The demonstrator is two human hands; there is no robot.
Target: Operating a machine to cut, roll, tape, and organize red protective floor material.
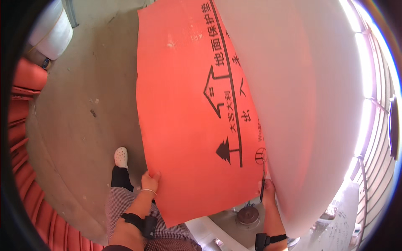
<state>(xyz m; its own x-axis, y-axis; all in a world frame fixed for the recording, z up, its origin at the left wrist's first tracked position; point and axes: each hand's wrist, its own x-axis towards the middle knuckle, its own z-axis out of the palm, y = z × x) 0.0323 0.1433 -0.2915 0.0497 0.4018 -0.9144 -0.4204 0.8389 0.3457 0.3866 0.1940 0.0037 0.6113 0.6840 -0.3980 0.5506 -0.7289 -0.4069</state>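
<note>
A long orange sheet (188,125) with black printing runs away from me through the middle of the view. The fingers of my left hand (150,182) are closed on its near left edge, thumb on top. My right hand (268,188) is at the near right edge, closed round a slim tool with a black handle (262,191). A thin part of this tool points away from me along the sheet's right side; its exact kind is unclear. Right beside that edge lies a very large whitish roll (310,104), and the sheet's right side meets it.
Orange folded or rolled sheets (35,192) line the left side. A white cylindrical container or roll (56,33) stands at the far left on the brown floor (92,83). Near my right forearm is a round brown metal piece (248,215). My white clog (121,157) shows left of the sheet.
</note>
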